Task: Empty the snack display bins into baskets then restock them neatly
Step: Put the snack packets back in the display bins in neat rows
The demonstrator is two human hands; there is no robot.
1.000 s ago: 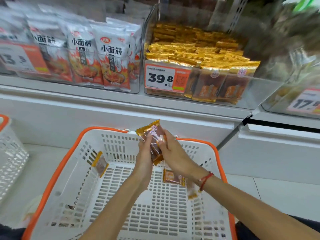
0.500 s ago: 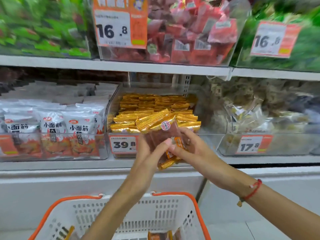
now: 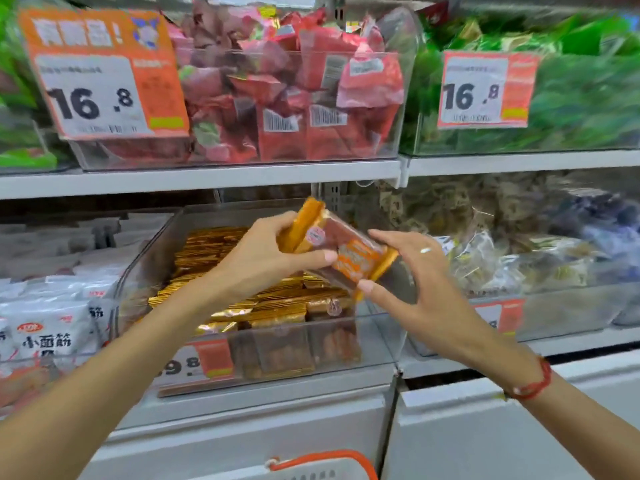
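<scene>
Hands hold a small stack of snack packs (image 3: pixel 341 252) in the air, just above the clear bin (image 3: pixel 263 348) in the middle of the lower shelf (image 3: pixel 277 393); the left hand (image 3: pixel 266 258) grips the far end of the stack, with its fingers curled over the gold edge and its thumb lying along the near side; the right hand (image 3: pixel 419 292) holds the other end, with its thumb under the gold edge and its fingers spread over the top; the stack is tilted, with the left end higher; the packs are brown with gold ends and an orange patch.

The clear bin below is partly full of the same gold packs (image 3: pixel 249 306), set in rows; an orange and white price tag (image 3: pixel 197 362) is stuck on its front wall; to the left of it is a bin of white bags (image 3: pixel 48 327) with dark letters; to the right is a bin of pale wrapped snacks (image 3: pixel 512 258), too blurry to tell more.

On the upper shelf (image 3: pixel 207 176) a bin of red packs (image 3: pixel 294 98) sits in the middle, with a big tag that reads 16.8 (image 3: pixel 100 77); green packs (image 3: pixel 585 95) fill the bin to the right, with another 16.8 tag (image 3: pixel 485 90); a red string bracelet (image 3: pixel 535 384) is on the right wrist; the orange rim of a white basket (image 3: pixel 322 462) shows at the near edge.
</scene>
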